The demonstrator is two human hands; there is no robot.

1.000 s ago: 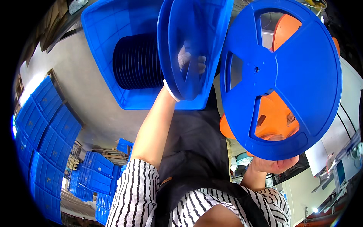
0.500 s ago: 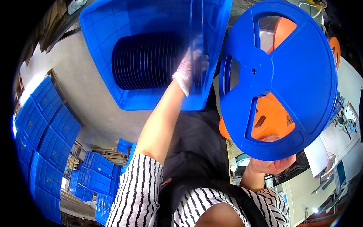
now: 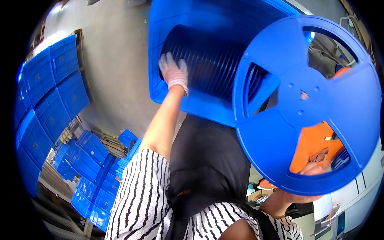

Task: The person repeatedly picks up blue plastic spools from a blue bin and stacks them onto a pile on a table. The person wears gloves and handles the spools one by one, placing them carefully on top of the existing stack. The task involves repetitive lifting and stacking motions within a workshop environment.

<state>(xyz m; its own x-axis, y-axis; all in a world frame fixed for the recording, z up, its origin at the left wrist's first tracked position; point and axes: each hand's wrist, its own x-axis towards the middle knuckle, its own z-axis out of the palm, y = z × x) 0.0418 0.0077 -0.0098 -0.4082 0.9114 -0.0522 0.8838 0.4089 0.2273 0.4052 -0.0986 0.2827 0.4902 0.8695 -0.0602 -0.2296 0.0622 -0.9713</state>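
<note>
My left hand [image 3: 175, 74], in a thin white glove, rests with fingers spread against the left end of a row of dark blue discs [image 3: 210, 62]. The discs stand on edge, packed side by side inside a blue plastic bin [image 3: 155, 48]. My right hand [image 3: 313, 169] grips the lower rim of a large blue reel [image 3: 268, 150]. Its fingertips show through the reel's lower window, while the rest is partly behind the rim. The reel is tilted toward me and covers the right part of the bin and row.
Behind the reel lies an orange reel [image 3: 298, 156] beside a light work surface [image 3: 360, 192]. Stacked blue bins [image 3: 52, 88] stand on the far left, and more blue bins [image 3: 92, 172] lie at the lower left. Grey floor [image 3: 116, 52] runs between them and the bin.
My left hand has gone from the right end of the disc row to its left end. The blue reel has shifted right and down in view. The whole view has turned.
</note>
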